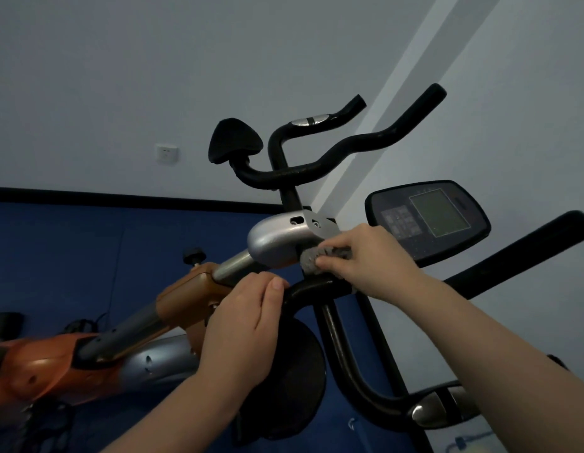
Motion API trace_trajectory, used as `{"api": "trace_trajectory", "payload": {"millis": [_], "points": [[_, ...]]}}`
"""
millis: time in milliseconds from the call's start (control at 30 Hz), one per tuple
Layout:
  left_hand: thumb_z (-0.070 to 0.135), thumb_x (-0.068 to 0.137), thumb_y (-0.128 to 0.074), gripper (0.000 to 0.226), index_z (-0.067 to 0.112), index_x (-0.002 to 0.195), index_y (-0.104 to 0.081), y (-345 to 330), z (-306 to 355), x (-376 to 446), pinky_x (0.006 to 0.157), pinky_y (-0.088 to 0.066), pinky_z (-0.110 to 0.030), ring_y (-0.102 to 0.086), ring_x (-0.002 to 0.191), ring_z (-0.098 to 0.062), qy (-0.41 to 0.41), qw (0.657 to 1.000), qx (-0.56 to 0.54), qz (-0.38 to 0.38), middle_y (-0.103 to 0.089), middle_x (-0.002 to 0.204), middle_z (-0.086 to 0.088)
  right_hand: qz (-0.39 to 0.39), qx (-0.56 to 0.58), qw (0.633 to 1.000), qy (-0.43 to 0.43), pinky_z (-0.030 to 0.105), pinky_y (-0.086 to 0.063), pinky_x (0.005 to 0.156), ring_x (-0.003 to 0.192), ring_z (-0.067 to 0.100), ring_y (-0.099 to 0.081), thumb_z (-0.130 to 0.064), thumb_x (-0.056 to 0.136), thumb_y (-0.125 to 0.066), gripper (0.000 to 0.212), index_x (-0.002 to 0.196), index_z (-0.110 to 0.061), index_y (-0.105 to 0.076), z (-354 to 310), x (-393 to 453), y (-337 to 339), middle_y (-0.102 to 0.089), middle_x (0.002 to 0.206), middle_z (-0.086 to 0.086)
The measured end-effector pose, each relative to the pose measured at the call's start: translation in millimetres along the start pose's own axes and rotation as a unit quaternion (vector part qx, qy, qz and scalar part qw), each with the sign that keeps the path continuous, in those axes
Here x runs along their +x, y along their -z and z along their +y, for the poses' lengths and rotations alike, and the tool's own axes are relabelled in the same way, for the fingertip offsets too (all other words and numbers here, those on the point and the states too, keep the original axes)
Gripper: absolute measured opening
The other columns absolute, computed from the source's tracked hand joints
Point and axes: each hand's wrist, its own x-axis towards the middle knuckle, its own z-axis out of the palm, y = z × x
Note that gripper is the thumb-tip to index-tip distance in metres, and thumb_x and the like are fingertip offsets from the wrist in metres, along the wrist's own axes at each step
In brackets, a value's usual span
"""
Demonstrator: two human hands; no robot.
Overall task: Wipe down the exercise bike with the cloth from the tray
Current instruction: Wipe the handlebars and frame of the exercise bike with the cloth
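Note:
The exercise bike [277, 243] fills the middle of the head view, with a silver head cover, an orange frame running down to the left and black handlebars [320, 165] above. My right hand [372, 259] presses a grey cloth [320, 255] against the joint just right of the silver cover, fingers closed on it. My left hand [244, 322] grips the near black handlebar bar [313, 286] below the cover, thumb on top. The bike's lower part is hidden by my arms.
A black console [428, 220] with a greenish screen stands to the right, beside another black bar [519, 253]. A round black pad [297, 380] sits under my left hand. The wall behind is blue below and white above, with a socket [167, 154].

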Motion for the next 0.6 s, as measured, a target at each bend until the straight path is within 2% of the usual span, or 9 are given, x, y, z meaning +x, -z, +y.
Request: {"api": "trace_trajectory", "payload": {"millis": [133, 300, 433, 600], "points": [[0.046, 0.093, -0.028, 0.034, 0.035, 0.084, -0.060, -2, -1, 2, 0.066, -0.050, -0.035, -0.058, 0.078, -0.003, -0.006, 1.000, 0.002, 0.009, -0.062, 0.080, 0.012, 0.015, -0.025, 0.999, 0.042, 0.033, -0.055, 0.077, 0.085, 0.016, -0.067, -0.034, 0.078, -0.073, 0.018, 0.096, -0.035, -0.074, -7, 0, -5, -0.075, 0.086, -0.003], [0.049, 0.091, -0.027, 0.037, 0.035, 0.086, -0.061, -2, -2, 3, 0.066, -0.050, -0.035, -0.059, 0.080, -0.002, -0.012, 1.000, -0.001, 0.009, -0.062, 0.081, 0.014, 0.066, 0.058, 0.996, -0.028, 0.023, -0.050, 0.078, 0.088, 0.013, -0.067, -0.032, 0.078, -0.074, 0.021, 0.099, -0.031, -0.075, -6, 13, -8, -0.074, 0.094, -0.003], [0.050, 0.090, -0.027, 0.038, 0.034, 0.086, -0.061, -2, -3, 2, 0.067, -0.050, -0.039, -0.058, 0.080, -0.002, -0.010, 1.000, -0.005, 0.007, -0.062, 0.082, 0.014, 0.066, -0.004, 0.997, -0.037, 0.026, -0.051, 0.077, 0.088, 0.017, -0.067, -0.036, 0.078, -0.073, 0.022, 0.100, -0.034, -0.074, -7, -1, -10, -0.074, 0.092, -0.003], [0.046, 0.091, -0.031, 0.034, 0.032, 0.086, -0.062, -2, -3, 3, 0.068, -0.050, -0.039, -0.057, 0.081, -0.001, -0.010, 1.000, -0.007, 0.013, -0.063, 0.083, 0.014, 0.129, -0.012, 0.990, -0.061, 0.032, -0.053, 0.073, 0.086, 0.022, -0.066, -0.039, 0.077, -0.071, 0.019, 0.096, -0.040, -0.073, -21, -3, -25, -0.073, 0.090, -0.001]]}}
